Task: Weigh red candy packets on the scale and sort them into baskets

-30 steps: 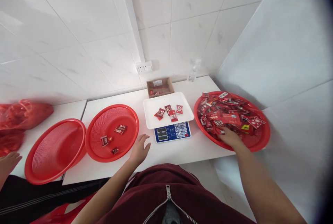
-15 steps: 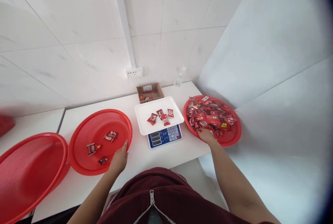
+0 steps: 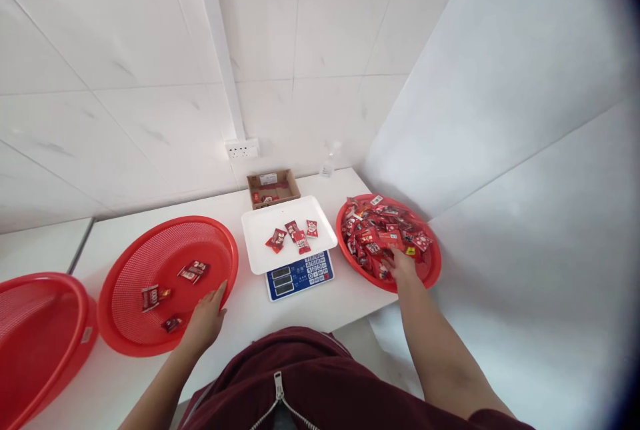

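My left hand [image 3: 206, 320] grips the near right rim of a red plastic basket [image 3: 117, 333], its fingers over the inner side. A few wrapped snack packets [image 3: 194, 271] lie spread inside that basket. My right hand [image 3: 401, 266] reaches into another red basket [image 3: 434, 269], heaped with red snack packets [image 3: 383, 230]. Its fingers are apart among the packets, their tips partly hidden, and no held packet shows. Between the baskets, a blue digital scale [image 3: 300, 277] carries a white tray [image 3: 260, 247] with several small red packets [image 3: 301, 242] on it.
Behind the tray sits a small cardboard box [image 3: 295, 193] with a few packets. A clear plastic bottle [image 3: 328, 165] stands near the wall, right of the power socket [image 3: 242, 149]. A further red basket [image 3: 83, 323] is at far left. A wall borders the white table [image 3: 320, 313] on the right.
The view has shifted, so most things sit farther left. My right hand has moved from the heaped basket's near rim deeper into the packets. My left hand stays at its basket's rim.
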A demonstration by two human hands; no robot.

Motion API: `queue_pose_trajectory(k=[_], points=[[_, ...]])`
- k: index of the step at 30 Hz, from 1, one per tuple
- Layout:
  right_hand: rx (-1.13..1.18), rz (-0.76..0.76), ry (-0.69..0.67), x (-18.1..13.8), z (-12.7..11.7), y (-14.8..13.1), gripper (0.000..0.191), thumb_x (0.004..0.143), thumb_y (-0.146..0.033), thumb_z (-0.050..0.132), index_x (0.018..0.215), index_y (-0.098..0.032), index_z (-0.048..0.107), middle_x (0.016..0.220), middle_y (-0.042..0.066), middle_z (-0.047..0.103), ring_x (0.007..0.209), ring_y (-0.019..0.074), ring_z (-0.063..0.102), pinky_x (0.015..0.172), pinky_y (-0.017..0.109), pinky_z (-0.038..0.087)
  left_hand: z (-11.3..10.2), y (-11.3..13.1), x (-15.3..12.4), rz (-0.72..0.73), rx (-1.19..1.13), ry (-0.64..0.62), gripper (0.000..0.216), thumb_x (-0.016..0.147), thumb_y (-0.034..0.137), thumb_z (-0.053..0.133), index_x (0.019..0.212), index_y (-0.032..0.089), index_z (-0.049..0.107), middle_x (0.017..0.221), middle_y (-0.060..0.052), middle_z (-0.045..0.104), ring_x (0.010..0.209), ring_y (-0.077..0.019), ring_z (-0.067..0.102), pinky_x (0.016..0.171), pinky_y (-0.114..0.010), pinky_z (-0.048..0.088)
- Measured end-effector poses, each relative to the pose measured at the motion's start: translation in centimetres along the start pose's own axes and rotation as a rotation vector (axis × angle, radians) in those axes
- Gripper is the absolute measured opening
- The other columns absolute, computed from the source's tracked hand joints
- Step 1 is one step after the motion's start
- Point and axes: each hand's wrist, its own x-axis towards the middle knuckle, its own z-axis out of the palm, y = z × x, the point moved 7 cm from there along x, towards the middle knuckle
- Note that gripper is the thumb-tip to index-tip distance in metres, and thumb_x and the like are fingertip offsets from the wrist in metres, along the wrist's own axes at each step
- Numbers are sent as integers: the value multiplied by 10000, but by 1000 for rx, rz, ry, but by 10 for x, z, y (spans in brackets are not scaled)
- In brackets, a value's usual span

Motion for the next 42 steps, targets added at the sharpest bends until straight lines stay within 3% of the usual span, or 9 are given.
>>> queue_pose_trajectory(k=[6,12,18,25,30,33,37,39,42], points=[[97,166,-98,22,1,5,133,846,-248,498,958,-199,550,810,81,676,789,204,681,676,328,575,-8,29,-3,-53,-16,305,536,844,301,451,1346,116,425,1367,-191,473,1327,-335,350,1048,-501,336],[81,139,-225,13,1,17,124,770,-270,622,854,-195,573,839,70,699,842,200,684,720,295,565,-21,79,3,35,-92,375,520,865,327,433,1348,134,420,1419,-181,411,1374,-327,263,1085,-521,284],[-136,-1,-290,0,20,11,188,775,-282,589,919,-167,622,823,85,715,806,220,688,693,324,556,-23,92,6,62,-148,356,502,857,320,452,1328,144,441,1407,-178,427,1374,-322,267,1087,-519,283],[-468,-148,-240,-2,35,-10,240,724,-351,618,859,-164,684,855,135,705,1041,336,605,904,416,440,-21,96,6,76,-222,240,497,830,286,493,1313,177,456,1417,-154,423,1380,-306,261,1105,-504,249],[-687,-454,-105,-32,24,-55,396,828,-434,459,983,-133,665,951,190,685,970,323,615,835,391,449,-19,87,5,15,-292,173,503,812,265,522,1307,194,464,1436,-141,402,1390,-296,241,1120,-488,211],[-533,-578,-283,-67,55,-80,409,833,-476,453,972,-156,666,922,145,701,927,289,625,806,347,462,-18,85,5,19,-352,163,496,798,248,538,1286,179,486,1434,-156,399,1392,-305,232,1123,-489,192],[-491,-599,-632,-106,131,-88,353,827,-443,484,942,-168,673,952,111,704,921,263,632,835,347,469,-20,80,4,31,-366,170,478,800,249,539,1273,193,496,1434,-144,404,1394,-294,227,1124,-485,182],[-500,-688,-578,-114,158,-94,395,827,-408,493,1090,-147,630,1125,135,650,1078,272,572,944,380,417,-21,73,2,17,-351,175,479,801,252,537,1274,195,496,1433,-139,406,1397,-291,221,1125,-481,184],[-565,-765,-402,-121,185,-97,630,818,-459,512,1337,-108,443,1380,195,438,1316,325,336,1061,468,277,-20,59,-5,-17,-293,183,488,814,265,521,1290,163,488,1436,-160,396,1397,-302,216,1122,-485,195]])
